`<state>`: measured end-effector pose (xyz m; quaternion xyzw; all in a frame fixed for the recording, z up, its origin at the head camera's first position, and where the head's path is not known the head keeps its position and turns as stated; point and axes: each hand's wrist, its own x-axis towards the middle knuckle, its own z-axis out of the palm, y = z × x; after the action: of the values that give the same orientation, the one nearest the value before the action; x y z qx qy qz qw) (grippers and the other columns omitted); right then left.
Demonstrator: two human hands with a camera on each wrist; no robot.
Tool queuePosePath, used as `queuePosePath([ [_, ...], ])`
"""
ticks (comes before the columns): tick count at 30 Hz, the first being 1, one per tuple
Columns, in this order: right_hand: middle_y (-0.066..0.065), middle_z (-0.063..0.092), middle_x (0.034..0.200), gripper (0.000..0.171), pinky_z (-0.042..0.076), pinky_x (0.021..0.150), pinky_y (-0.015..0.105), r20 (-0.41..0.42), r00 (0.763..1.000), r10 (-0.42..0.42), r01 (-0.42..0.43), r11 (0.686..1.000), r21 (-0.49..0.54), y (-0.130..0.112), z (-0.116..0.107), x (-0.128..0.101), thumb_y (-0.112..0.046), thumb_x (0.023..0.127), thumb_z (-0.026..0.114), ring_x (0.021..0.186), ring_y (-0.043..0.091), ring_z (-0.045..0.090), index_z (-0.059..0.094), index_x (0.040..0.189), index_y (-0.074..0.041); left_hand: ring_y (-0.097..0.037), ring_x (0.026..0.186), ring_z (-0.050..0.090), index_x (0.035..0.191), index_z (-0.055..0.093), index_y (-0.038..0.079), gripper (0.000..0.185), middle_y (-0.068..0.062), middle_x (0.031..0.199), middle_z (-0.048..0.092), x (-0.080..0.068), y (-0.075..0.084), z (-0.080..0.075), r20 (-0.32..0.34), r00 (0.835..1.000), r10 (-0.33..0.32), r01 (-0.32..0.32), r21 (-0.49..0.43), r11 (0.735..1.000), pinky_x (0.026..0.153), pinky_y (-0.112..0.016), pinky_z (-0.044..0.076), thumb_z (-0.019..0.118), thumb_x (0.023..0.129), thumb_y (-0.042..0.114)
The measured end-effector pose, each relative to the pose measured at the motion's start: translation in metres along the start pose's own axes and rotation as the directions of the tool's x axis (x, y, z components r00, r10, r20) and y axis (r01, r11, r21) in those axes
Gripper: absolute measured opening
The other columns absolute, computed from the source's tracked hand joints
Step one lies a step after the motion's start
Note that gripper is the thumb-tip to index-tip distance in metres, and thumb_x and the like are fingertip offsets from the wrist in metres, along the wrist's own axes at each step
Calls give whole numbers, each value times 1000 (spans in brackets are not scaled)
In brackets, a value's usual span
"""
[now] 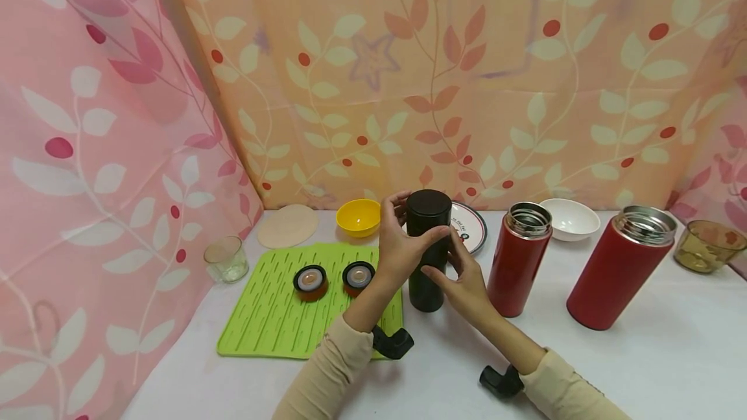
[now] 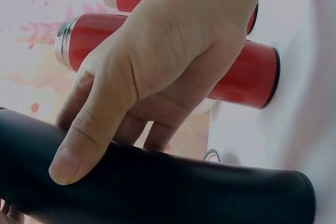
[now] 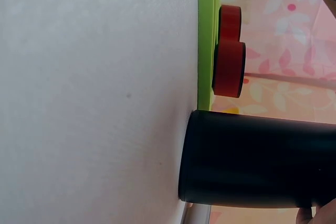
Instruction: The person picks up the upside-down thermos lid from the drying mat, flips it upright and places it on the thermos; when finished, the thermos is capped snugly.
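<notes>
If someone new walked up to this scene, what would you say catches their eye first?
Most likely the black flask standing upright mid-table, with the left hand curled around its upper part and the right hand touching its side. Next, the two red flasks standing open to its right. Then the bright green mat on the left, bearing two round lids.

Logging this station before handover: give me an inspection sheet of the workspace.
Surface: white table, green mat at left.
Job's things: black flask upright, lid on.
Clutter: two red flasks open; two lids on mat; yellow bowl, white bowl, glass, amber bowl, plate, beige disc.
Hands: left hand grips flask top; right hand touches its side.
Cables: nothing seen.
Surroundings: leaf-print curtains.
</notes>
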<state>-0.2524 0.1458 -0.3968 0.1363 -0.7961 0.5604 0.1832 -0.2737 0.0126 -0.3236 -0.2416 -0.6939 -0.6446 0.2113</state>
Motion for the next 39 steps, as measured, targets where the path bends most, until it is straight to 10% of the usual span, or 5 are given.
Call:
queuePosePath([
  [13,8,28,150,87,34,103,41,-1,1000,-17,17,1000,15,0,0,0,-24,81,71,134,28,35,16,148,-16,-20,128,44,141,32,9,56,-8,143,39,-2,-4,-19,185,983,6,-2,-20,1000,108,-34,33,56,91,14],
  [26,6,30,150,87,34,103,37,-3,1000,-26,26,1000,4,1,2,-1,-24,80,71,134,25,35,16,148,-21,-22,106,52,127,39,5,71,-9,121,48,-1,-1,-2,-8,999,36,-36,80,996,98,-35,44,79,71,23],
  [39,11,29,149,87,34,104,42,-4,1000,-20,20,1000,20,-10,0,-1,-14,80,71,134,29,35,17,148,-13,-20,126,46,143,32,12,67,-8,142,41,2,-4,-19,211,977,-6,-6,57,998,107,-36,35,63,86,31],
])
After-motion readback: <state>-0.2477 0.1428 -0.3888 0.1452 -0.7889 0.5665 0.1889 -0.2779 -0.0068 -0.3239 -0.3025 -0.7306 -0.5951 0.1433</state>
